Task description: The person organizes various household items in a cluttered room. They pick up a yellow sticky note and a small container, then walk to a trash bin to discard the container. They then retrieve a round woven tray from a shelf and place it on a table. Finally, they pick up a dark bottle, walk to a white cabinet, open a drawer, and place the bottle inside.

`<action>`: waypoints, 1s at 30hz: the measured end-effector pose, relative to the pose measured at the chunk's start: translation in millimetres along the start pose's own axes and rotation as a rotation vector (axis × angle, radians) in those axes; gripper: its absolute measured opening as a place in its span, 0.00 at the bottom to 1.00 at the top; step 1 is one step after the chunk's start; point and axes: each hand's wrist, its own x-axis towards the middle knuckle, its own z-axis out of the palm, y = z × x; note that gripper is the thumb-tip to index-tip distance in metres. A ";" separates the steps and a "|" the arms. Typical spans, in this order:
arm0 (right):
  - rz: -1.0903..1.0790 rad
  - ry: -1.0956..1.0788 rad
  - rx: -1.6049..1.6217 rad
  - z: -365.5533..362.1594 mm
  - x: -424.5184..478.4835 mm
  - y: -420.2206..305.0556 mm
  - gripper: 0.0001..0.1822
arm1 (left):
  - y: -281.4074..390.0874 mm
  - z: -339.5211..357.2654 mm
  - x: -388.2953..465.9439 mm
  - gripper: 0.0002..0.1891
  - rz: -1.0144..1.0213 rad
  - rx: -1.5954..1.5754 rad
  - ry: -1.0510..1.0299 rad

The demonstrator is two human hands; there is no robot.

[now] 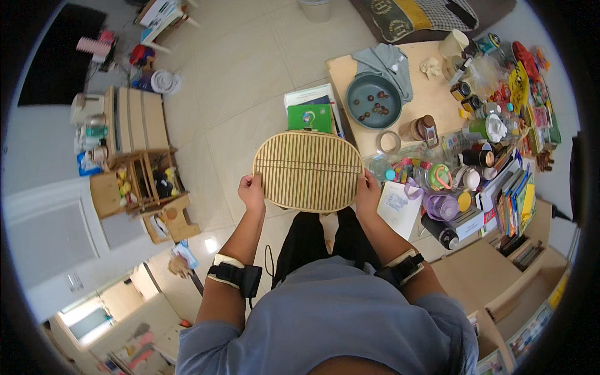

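Observation:
An oval slatted bamboo lid or tray [307, 180], pale with darker stripes and a stitched band across it, is held level in front of my body. My left hand [253, 192] grips its left edge, thumb on top. On the opposite edge, my right hand [368, 191] holds it the same way. A small dark clasp [308, 129] shows at its far rim. Whether anything lies under it is hidden. Just beyond that rim, a green book [309, 118] tops a stack of books and papers.
At right, a wooden table [341, 70] bears a round dark basin [373, 123] with several small round brown things, a grey cloth [389, 58], a tape roll [388, 142], bottles, jars and books. Wooden shelves [140, 122] stand at left. A cushion [403, 21] lies at the back.

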 end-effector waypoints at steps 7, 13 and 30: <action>-0.042 0.229 0.032 47.9 55.4 31.7 0.15 | -9.3 75.3 108.7 0.07 0.018 0.082 -0.203; 0.031 0.376 0.135 81.4 71.0 45.1 0.14 | -17.3 121.4 167.4 0.06 0.086 0.124 -0.334; 0.053 0.293 -0.346 62.7 58.8 58.1 0.25 | -58.7 103.9 259.7 0.19 0.249 0.452 -0.500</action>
